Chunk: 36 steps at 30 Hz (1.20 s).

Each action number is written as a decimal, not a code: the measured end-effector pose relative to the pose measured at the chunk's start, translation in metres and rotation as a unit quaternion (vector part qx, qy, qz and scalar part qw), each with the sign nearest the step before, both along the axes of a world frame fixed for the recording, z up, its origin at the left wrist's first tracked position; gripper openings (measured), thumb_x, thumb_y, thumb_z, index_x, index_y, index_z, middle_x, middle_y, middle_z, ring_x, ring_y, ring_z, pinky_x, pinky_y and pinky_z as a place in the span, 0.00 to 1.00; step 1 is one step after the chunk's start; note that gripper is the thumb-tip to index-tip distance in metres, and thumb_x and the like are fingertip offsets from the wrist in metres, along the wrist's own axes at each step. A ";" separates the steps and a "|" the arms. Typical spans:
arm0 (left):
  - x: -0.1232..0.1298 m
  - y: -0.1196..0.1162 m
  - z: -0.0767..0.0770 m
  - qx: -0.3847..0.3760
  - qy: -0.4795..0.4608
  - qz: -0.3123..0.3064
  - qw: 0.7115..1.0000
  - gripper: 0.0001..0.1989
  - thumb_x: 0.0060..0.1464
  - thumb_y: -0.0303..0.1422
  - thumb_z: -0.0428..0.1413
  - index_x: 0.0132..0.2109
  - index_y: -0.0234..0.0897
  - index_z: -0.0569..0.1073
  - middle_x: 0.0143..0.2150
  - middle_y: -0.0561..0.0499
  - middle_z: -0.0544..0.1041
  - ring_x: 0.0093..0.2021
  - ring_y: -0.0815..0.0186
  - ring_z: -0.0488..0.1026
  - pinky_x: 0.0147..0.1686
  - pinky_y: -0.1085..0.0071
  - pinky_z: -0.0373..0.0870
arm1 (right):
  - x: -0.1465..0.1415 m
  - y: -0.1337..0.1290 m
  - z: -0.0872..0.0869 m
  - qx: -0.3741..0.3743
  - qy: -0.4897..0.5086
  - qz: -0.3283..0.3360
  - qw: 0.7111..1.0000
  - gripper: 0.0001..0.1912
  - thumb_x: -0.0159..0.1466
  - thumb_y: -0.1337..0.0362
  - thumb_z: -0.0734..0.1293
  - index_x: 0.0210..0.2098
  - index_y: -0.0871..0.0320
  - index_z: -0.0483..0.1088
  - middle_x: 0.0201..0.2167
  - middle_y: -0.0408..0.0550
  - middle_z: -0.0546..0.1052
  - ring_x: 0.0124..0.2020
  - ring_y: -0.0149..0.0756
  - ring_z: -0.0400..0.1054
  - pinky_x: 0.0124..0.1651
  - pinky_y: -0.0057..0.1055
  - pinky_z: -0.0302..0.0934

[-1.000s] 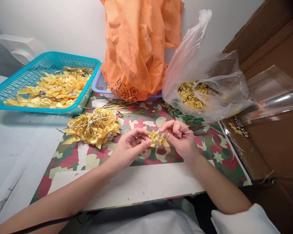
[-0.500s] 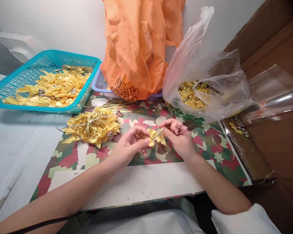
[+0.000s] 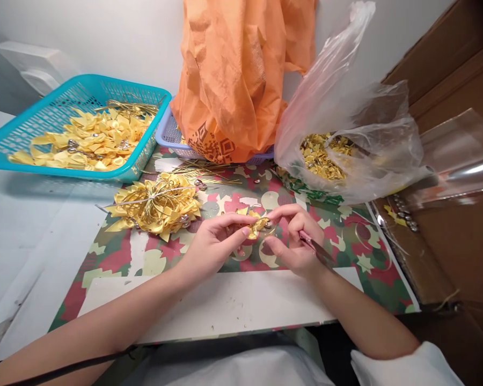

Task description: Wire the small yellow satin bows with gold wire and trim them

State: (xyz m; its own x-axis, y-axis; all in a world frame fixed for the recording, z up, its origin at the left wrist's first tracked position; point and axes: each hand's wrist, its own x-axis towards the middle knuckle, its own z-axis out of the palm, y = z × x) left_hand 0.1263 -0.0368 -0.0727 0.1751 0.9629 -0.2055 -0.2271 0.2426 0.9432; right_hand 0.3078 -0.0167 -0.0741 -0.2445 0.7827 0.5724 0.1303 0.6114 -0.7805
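The small yellow ribbon bow [image 3: 254, 222] is mostly covered by the fingers of the left hand [image 3: 217, 244] and right hand [image 3: 293, 238]. The lavender plastic basket [image 3: 167, 136] is largely hidden behind the crumpled orange bag [image 3: 233, 69], whose top the picture's edge cuts off.

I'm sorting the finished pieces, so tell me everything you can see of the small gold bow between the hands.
The small gold bow is shiny yellow ribbon, satin by its look, with pointed folded loops and thin gold wire at its middle. It is held just above the patterned mat, pinched between the left hand and the right hand, whose fingers partly hide it.
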 end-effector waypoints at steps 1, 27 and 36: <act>0.000 0.000 0.001 0.006 0.008 0.004 1.000 0.10 0.48 0.35 0.65 0.39 0.38 0.82 0.34 0.49 0.80 0.24 0.71 0.71 0.22 0.76 0.72 | 0.000 -0.002 0.000 -0.001 0.007 0.004 1.000 0.18 0.58 0.67 0.68 0.23 0.54 0.51 0.38 0.48 0.75 0.35 0.37 0.69 0.38 0.38 0.65; 0.001 0.002 -0.002 -0.145 -0.082 0.048 0.985 0.15 0.35 0.32 0.72 0.33 0.33 0.80 0.29 0.51 0.81 0.29 0.67 0.78 0.34 0.71 0.76 | -0.006 -0.008 0.002 0.013 -0.027 0.135 0.990 0.14 0.62 0.66 0.65 0.25 0.54 0.53 0.40 0.49 0.75 0.38 0.38 0.71 0.38 0.37 0.67; 0.001 0.004 -0.001 -0.126 -0.120 0.080 0.982 0.14 0.35 0.32 0.72 0.30 0.34 0.77 0.23 0.56 0.78 0.24 0.69 0.78 0.30 0.74 0.77 | 0.014 0.011 -0.014 -0.077 0.041 0.041 0.995 0.30 0.61 0.33 0.55 0.25 0.55 0.54 0.24 0.43 0.59 0.24 0.33 0.53 0.27 0.32 0.50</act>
State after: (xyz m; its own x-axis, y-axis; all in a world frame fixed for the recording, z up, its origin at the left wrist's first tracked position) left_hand 0.1272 -0.0333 -0.0735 0.0991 0.9060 -0.4116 -0.4897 0.4045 0.7724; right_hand 0.3218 -0.0058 -0.0884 -0.2683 0.8424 0.4672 0.0178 0.4893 -0.8720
